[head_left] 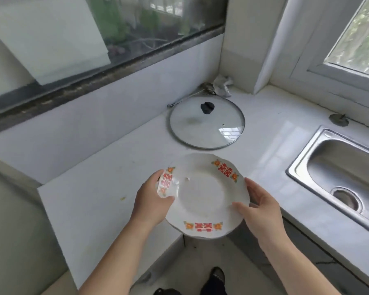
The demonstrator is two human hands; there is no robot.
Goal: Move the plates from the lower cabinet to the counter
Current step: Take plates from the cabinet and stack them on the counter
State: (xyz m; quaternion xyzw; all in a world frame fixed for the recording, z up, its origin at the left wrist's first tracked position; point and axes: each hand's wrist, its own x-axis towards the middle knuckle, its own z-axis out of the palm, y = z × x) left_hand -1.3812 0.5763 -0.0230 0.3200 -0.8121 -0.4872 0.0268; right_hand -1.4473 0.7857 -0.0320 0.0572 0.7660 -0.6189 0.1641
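A: What does the plate (202, 196) look like?
B: White, with a scalloped rim carrying three red double-happiness marks flanked by orange flowers.
A: Where is it?
B: Face up, roughly level, near the glass lid (207, 124) on its closer side, not touching it. The left hand (151, 201) and right hand (258, 209) grip opposite rims.

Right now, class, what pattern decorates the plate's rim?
Red characters flanked by orange flowers on the white plate, clearest in the head view.
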